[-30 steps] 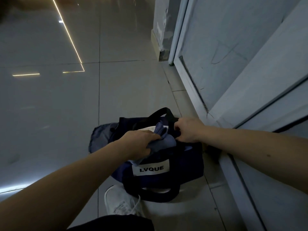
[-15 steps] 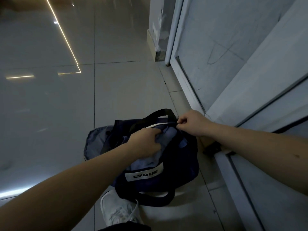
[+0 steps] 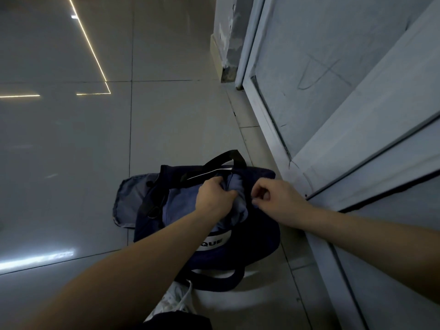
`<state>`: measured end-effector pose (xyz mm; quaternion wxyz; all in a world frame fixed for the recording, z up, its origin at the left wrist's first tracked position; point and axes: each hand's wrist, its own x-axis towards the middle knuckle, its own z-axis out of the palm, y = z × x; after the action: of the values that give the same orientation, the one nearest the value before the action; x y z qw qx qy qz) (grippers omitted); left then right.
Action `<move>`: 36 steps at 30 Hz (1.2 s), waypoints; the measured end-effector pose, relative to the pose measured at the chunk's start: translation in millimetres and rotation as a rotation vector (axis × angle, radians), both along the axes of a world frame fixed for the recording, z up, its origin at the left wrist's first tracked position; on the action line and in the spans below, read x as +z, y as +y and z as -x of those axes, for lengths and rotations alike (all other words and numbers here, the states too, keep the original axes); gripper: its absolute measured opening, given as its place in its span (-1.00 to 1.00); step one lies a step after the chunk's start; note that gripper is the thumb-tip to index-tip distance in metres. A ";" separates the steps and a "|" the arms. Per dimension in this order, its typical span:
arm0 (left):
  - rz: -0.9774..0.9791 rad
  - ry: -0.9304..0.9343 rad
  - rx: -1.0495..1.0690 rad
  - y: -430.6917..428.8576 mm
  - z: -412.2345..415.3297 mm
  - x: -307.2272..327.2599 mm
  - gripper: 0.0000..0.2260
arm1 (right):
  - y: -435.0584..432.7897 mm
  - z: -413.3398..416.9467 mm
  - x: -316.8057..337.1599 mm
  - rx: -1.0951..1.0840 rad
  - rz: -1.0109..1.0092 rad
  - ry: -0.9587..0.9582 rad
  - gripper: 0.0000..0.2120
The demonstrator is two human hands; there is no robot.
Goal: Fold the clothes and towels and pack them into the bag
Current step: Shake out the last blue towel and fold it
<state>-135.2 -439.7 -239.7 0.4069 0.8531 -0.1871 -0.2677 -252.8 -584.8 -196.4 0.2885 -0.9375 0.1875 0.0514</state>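
A dark blue bag (image 3: 257, 236) is seen lying on the shiny floor tiles (image 3: 71, 163), right under both hands. The left hand (image 3: 214, 198) is curled shut around a bunch of light blue cloth (image 3: 235, 198), and the cloth is being held down inside the open top of the bag. More of the same blue cloth is seen just left of that hand, spread flat inside the bag. The right hand (image 3: 278, 201) is placed just right of the left hand, with the bunched cloth between them. Its fingers are curled in and its thumb and first finger are pinched together at the edge of the bag's opening; what is pinched there is too small and dark to be told. One black handle (image 3: 223, 160) is seen standing up just past the left hand, on the far side of the bag. Another black handle (image 3: 214, 282) is laid flat on the floor on the near side, below both wrists. A white label (image 3: 214, 241) with letters is seen on the bag's side, partly hidden by the left arm. A piece of faded blue denim (image 3: 131, 201) is laid on the floor to the left of the left hand, touching the bag. A white shoe (image 3: 176, 301) is seen below the bag, near the left arm. A pale door (image 3: 333, 79) is stood to the right of the right hand.
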 end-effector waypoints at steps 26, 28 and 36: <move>0.010 0.128 0.104 -18.1 20.0 -10.8 -0.58 | -1.3 59.5 -21.1 0.293 0.055 -0.170 -0.78; -0.029 0.047 0.007 -9.4 14.6 -13.9 -0.66 | -0.3 63.0 -25.9 0.379 0.160 -0.166 -0.67; -0.224 -0.896 -0.443 8.6 16.1 -12.5 -0.61 | 3.6 64.2 -26.7 0.414 0.405 -0.204 -0.83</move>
<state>-151.3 -431.1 -252.2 0.1261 0.8624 -0.4897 0.0258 -317.0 -581.1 -223.2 0.0964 -0.9946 -0.0308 -0.0240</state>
